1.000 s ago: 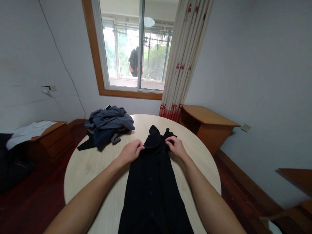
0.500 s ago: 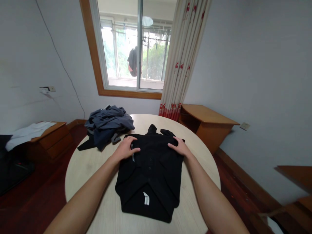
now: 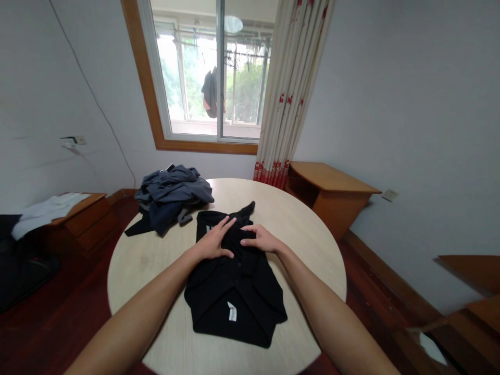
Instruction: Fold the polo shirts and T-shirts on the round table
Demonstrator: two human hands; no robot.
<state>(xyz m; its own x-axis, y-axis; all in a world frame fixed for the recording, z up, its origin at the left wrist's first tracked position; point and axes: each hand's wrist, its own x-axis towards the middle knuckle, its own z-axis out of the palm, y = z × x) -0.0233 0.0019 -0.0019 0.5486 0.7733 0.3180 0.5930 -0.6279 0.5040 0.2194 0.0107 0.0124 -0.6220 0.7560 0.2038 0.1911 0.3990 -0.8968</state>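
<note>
A black buttoned shirt (image 3: 250, 291) lies on the round pale table (image 3: 304, 239), its collar end with a white label (image 3: 232, 312) towards me. My left hand (image 3: 214, 242) rests on the middle of the shirt, thumb and fingers spread. Close beside it, my right hand (image 3: 263, 239) has its thumb and fingers curled round the shirt's right edge, which is folded over towards the middle. Some of the cloth is bunched between the two hands. At the far end a narrow black strip of the cloth sticks out.
A heap of grey and dark clothes (image 3: 175, 190) sits at the table's far left. Beyond the table stand a wooden desk (image 3: 332, 179) on the right and a low wooden cabinet (image 3: 96, 221) on the left. A flowered curtain (image 3: 287, 104) hangs beside the window.
My right hand has moved left, bringing the shirt's right side over towards the middle. My left hand has shifted right, from the left edge onto the shirt's centre.
</note>
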